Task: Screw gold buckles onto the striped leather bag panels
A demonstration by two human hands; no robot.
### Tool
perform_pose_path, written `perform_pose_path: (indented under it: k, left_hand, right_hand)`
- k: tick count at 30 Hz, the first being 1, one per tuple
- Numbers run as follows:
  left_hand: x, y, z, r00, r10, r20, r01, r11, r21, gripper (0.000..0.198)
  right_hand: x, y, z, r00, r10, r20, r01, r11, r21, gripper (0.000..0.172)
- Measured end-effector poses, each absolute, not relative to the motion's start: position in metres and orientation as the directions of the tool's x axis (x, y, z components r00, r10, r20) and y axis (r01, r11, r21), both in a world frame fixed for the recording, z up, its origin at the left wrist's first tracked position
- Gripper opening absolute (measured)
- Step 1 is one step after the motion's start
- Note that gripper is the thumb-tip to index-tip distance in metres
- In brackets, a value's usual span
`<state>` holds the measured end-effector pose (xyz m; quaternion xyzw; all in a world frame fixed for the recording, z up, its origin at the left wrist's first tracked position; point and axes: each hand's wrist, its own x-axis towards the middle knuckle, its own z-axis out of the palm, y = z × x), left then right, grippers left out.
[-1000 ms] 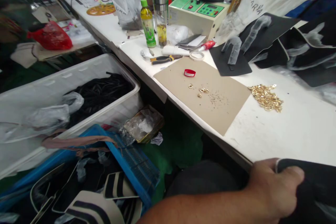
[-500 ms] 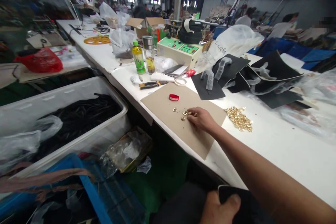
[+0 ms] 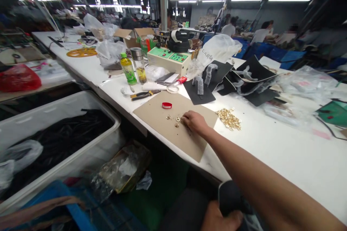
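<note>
On the long white worktable [image 3: 284, 151] we see a cardboard sheet [image 3: 159, 113], seemingly laid as a work mat. Near our lap, the left hand [image 3: 221, 220] clenches a black panel [image 3: 230, 196]. Our right hand [image 3: 193, 122], arm stretched far forward, curls its fingers over small gold fittings [image 3: 177, 119]; whether it is pinching one, we cannot tell.

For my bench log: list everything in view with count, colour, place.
table: one, white, across the view
cardboard sheet: one, brown, table's near edge
loose fittings: about three, gold, on the cardboard
fittings pile: one, gold, right of the cardboard
band: one, red, on the cardboard
pliers: one, yellow-black handles, behind the cardboard
control box: one, cream and green, further back
black sheets: several, right of the box
bin: one, white, left of the table
right hand: on the cardboard, fingertips at the loose fittings
left hand: bottom edge, gripping a black piece
</note>
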<state>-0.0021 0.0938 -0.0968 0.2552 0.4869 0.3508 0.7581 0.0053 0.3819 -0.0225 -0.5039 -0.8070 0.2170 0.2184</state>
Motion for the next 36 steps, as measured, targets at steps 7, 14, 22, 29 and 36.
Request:
perform_pose_path:
  k: [7, 14, 22, 29, 36]
  left_hand:
    - [-0.012, 0.101, -0.061, 0.221, 0.841, -0.493, -0.386, 0.54, 0.748, 0.054]
    - [-0.014, 0.102, -0.042, 0.204, 0.9, -0.386, -0.377, 0.436, 0.817, 0.041]
    - [0.015, 0.08, -0.018, 0.216, 0.938, -0.272, -0.092, 0.297, 0.951, 0.038]
    - [0.034, 0.065, -0.002, 0.259, 0.946, -0.195, 0.067, 0.184, 0.981, 0.04]
    - [0.041, 0.055, -0.007, 0.307, 0.951, -0.044, 0.238, -0.032, 0.971, 0.038]
  right_hand:
    - [0.092, 0.292, 0.055, -0.19, 0.962, 0.196, 0.434, 0.261, -0.862, 0.024]
    - [0.176, 0.125, 0.053, 0.204, 0.979, -0.019, 0.237, -0.068, -0.969, 0.032]
    - [0.192, 0.058, 0.003, 0.253, 0.955, 0.156, 0.481, 0.016, -0.877, 0.012]
    - [0.207, 0.041, 0.008, 0.257, 0.898, 0.358, 0.572, 0.158, -0.805, 0.014]
    - [0.21, 0.031, 0.006, 0.208, 0.839, 0.502, 0.703, 0.228, -0.674, 0.008]
